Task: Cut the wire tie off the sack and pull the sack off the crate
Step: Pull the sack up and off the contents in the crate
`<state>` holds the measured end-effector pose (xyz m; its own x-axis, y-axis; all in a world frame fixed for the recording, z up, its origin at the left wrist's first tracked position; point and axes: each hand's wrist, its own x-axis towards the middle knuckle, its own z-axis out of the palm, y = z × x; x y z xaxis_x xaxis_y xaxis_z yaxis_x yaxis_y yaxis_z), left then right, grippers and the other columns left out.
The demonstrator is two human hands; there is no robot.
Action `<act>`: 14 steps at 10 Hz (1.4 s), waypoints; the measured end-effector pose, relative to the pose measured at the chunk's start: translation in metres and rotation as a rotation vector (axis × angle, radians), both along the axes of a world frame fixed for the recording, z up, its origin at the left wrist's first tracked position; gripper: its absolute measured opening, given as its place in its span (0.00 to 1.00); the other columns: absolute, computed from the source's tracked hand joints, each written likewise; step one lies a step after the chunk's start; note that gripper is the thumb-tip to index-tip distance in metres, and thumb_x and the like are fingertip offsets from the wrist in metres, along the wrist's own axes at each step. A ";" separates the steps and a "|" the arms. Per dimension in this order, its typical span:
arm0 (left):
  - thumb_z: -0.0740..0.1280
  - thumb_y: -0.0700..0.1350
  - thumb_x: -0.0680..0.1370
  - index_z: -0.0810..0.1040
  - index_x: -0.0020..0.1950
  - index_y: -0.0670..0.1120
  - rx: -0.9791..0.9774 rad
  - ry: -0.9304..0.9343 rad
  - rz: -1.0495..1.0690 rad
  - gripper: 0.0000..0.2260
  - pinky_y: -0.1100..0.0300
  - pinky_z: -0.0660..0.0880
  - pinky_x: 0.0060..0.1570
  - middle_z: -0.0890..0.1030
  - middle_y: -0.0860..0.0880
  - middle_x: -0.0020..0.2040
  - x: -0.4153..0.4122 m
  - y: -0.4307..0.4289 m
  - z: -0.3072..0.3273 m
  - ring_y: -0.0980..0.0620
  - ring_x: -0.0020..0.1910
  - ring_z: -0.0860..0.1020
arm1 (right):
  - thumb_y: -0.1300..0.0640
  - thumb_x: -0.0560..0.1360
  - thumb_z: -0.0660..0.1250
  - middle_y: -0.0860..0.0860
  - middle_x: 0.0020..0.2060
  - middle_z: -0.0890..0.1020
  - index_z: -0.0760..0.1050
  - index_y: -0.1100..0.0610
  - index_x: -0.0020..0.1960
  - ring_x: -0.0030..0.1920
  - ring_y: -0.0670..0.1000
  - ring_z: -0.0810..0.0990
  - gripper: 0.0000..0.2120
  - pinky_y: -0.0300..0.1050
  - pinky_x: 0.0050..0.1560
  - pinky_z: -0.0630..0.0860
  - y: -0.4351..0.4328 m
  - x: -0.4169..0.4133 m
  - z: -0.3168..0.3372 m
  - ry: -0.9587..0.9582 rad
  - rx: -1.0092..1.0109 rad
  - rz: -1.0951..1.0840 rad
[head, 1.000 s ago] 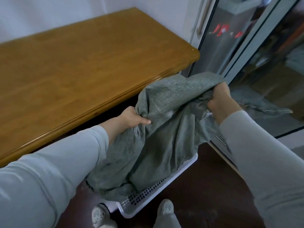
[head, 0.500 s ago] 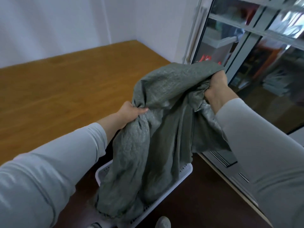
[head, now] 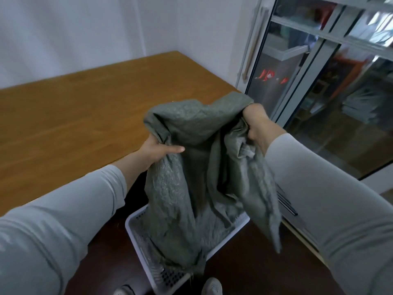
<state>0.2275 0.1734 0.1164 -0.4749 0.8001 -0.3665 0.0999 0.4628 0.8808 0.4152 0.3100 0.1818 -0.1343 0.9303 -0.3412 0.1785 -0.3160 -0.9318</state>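
Note:
A grey-green woven sack [head: 191,173] hangs crumpled between both hands, held up in front of me. My left hand [head: 157,151] grips its left fold and my right hand [head: 256,122] grips its upper right corner. The sack's lower end drapes down into a white perforated plastic crate [head: 140,237] that stands on the dark floor below. Most of the crate's inside is hidden by the cloth. I see no wire tie.
A long wooden table [head: 85,116] runs along the left, its edge just beside my left arm. A glass sliding door with a grey frame [head: 302,67] stands on the right. My two shoes [head: 210,286] show at the bottom, next to the crate.
Both hands have lifted the sack higher, so more of the crate's white rim shows. The view has tilted upward.

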 end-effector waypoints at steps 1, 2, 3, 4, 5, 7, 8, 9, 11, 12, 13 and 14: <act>0.82 0.54 0.56 0.37 0.76 0.53 0.058 0.110 0.085 0.65 0.44 0.53 0.74 0.48 0.47 0.78 0.000 -0.001 -0.008 0.46 0.77 0.49 | 0.60 0.78 0.56 0.61 0.64 0.76 0.69 0.64 0.67 0.54 0.56 0.78 0.19 0.55 0.62 0.74 0.006 0.002 -0.022 -0.053 -0.009 0.037; 0.80 0.58 0.56 0.30 0.74 0.54 0.201 0.351 0.078 0.66 0.44 0.46 0.74 0.35 0.48 0.76 0.005 0.000 -0.006 0.46 0.77 0.39 | 0.59 0.81 0.49 0.59 0.53 0.80 0.71 0.63 0.65 0.47 0.56 0.77 0.18 0.51 0.59 0.74 -0.012 -0.002 -0.019 0.088 -0.133 -0.061; 0.75 0.69 0.52 0.38 0.75 0.60 0.258 0.652 -0.198 0.63 0.41 0.44 0.73 0.32 0.44 0.76 0.018 0.010 -0.012 0.42 0.75 0.35 | 0.56 0.82 0.48 0.56 0.44 0.80 0.73 0.62 0.62 0.44 0.56 0.77 0.19 0.49 0.55 0.74 -0.017 -0.011 -0.033 0.151 -0.224 0.043; 0.75 0.67 0.56 0.52 0.76 0.58 0.151 0.683 -0.349 0.54 0.44 0.50 0.73 0.45 0.42 0.77 0.042 0.031 -0.023 0.40 0.76 0.44 | 0.58 0.81 0.54 0.56 0.43 0.80 0.74 0.63 0.59 0.42 0.54 0.79 0.15 0.50 0.53 0.76 -0.027 -0.025 -0.042 0.163 -0.180 0.178; 0.70 0.53 0.72 0.69 0.66 0.46 0.190 0.590 -0.246 0.25 0.54 0.69 0.55 0.74 0.43 0.64 0.050 0.049 -0.027 0.42 0.64 0.71 | 0.63 0.79 0.58 0.55 0.43 0.81 0.75 0.63 0.56 0.45 0.54 0.80 0.10 0.48 0.49 0.78 -0.028 -0.021 -0.049 0.223 -0.133 0.236; 0.69 0.46 0.74 0.77 0.57 0.45 0.129 0.183 0.199 0.13 0.52 0.75 0.57 0.80 0.44 0.56 0.037 0.063 -0.015 0.43 0.56 0.78 | 0.72 0.69 0.65 0.58 0.66 0.71 0.65 0.60 0.69 0.66 0.57 0.71 0.30 0.45 0.63 0.70 -0.033 0.025 -0.107 0.127 -0.073 0.058; 0.72 0.46 0.72 0.76 0.55 0.45 0.112 0.029 0.296 0.15 0.48 0.76 0.58 0.79 0.45 0.51 0.028 0.066 -0.006 0.43 0.53 0.79 | 0.57 0.63 0.78 0.54 0.71 0.64 0.58 0.55 0.73 0.70 0.54 0.66 0.44 0.43 0.64 0.66 -0.065 0.034 -0.151 -0.302 -0.098 0.165; 0.73 0.48 0.70 0.74 0.56 0.44 0.104 -0.066 0.338 0.18 0.47 0.77 0.56 0.78 0.47 0.50 0.021 0.064 0.004 0.43 0.52 0.79 | 0.43 0.58 0.79 0.56 0.75 0.55 0.47 0.56 0.76 0.75 0.58 0.56 0.59 0.53 0.73 0.60 -0.103 0.021 -0.190 -0.492 -0.253 0.427; 0.75 0.49 0.69 0.75 0.59 0.43 0.108 -0.152 0.391 0.22 0.53 0.76 0.51 0.78 0.47 0.50 0.004 0.042 0.019 0.46 0.47 0.77 | 0.57 0.76 0.63 0.62 0.59 0.79 0.74 0.65 0.61 0.60 0.61 0.76 0.17 0.49 0.58 0.72 -0.095 0.031 -0.200 -0.515 -0.214 0.051; 0.78 0.52 0.65 0.73 0.57 0.44 0.108 -0.228 0.404 0.26 0.50 0.75 0.57 0.77 0.48 0.50 -0.008 0.025 0.021 0.46 0.51 0.77 | 0.62 0.76 0.60 0.63 0.56 0.80 0.75 0.65 0.60 0.58 0.61 0.78 0.15 0.46 0.51 0.70 -0.060 0.048 -0.153 -0.509 -0.053 -0.032; 0.78 0.52 0.65 0.70 0.64 0.43 0.092 -0.259 0.418 0.32 0.50 0.73 0.58 0.77 0.46 0.59 -0.015 0.009 0.031 0.44 0.60 0.75 | 0.60 0.77 0.58 0.61 0.46 0.79 0.77 0.63 0.50 0.48 0.58 0.78 0.11 0.47 0.49 0.71 -0.025 0.051 -0.094 -0.535 0.121 -0.088; 0.76 0.53 0.67 0.67 0.68 0.41 0.076 -0.271 0.405 0.36 0.47 0.69 0.61 0.72 0.46 0.68 -0.021 -0.002 0.045 0.43 0.67 0.71 | 0.59 0.76 0.60 0.58 0.42 0.78 0.76 0.59 0.45 0.45 0.57 0.77 0.08 0.45 0.46 0.71 -0.001 0.041 -0.031 -0.596 0.324 -0.068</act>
<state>0.2061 0.1709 0.1610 -0.6487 0.6001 -0.4681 -0.3124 0.3509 0.8828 0.4564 0.3091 0.1508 0.0522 0.9978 -0.0416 0.6803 -0.0660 -0.7299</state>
